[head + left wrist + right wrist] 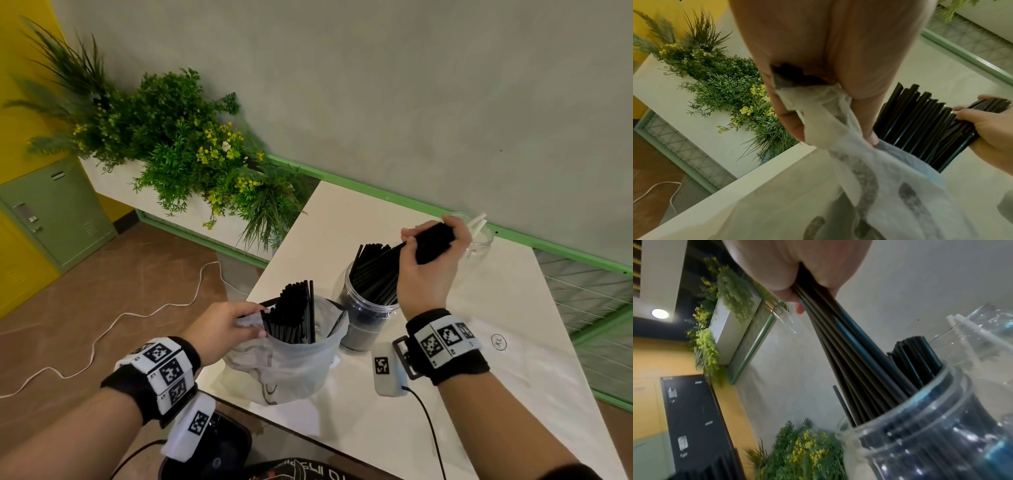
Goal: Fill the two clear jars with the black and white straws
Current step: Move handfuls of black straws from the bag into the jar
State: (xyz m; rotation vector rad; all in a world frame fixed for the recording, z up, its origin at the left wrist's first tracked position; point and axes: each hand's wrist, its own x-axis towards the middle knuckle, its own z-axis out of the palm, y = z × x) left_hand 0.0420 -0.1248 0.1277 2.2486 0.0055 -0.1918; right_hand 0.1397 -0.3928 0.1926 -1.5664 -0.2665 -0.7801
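Observation:
A clear jar (368, 318) (931, 434) on the white table (479, 394) holds several black straws. My right hand (428, 263) grips a bundle of black straws (433, 241) (838, 331) whose lower ends reach down into that jar. A translucent plastic bag (291, 359) (869, 186) beside the jar holds more black straws (294, 311). My left hand (222, 329) (818, 65) pinches the bag's rim. A second clear jar (481, 240) (986, 340) stands behind my right hand with white straws (478, 221) in it.
A planter of green plants (178, 144) runs along the table's left side. A white cable (102, 335) trails over the brown floor. A grey wall with a green rail (376, 192) backs the table. A black bin (212, 448) sits below the near edge.

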